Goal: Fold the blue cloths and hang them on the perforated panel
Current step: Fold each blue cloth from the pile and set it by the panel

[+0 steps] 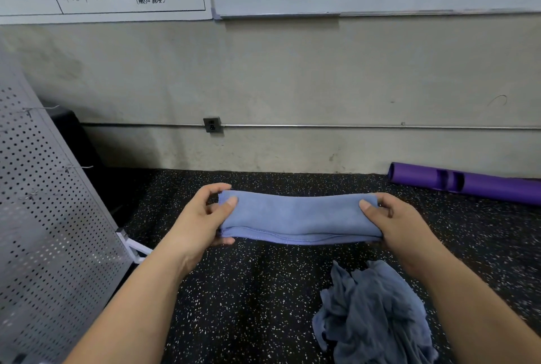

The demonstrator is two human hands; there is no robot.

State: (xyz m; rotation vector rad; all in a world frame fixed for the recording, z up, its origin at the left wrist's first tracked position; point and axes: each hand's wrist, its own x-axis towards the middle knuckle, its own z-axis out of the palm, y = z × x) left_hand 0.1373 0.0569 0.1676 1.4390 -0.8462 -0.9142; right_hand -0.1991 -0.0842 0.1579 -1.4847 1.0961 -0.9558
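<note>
A folded blue cloth [298,217] stretches as a long flat band between my hands, above the speckled floor. My left hand [202,217] pinches its left end, thumb on top and fingers underneath. My right hand [395,220] pinches the right end the same way. A second, greyer blue cloth [374,316] lies crumpled on the floor at the lower right, below my right forearm. The grey perforated panel [49,217] stands tilted at the left, with thin wire hooks [74,168] sticking out of it.
A black speckled rubber floor [248,290] runs to a concrete wall [292,85] with a conduit and an outlet box [212,125]. A purple tube [465,182] lies by the wall at right. The panel's white foot [134,246] juts onto the floor. Whiteboards hang above.
</note>
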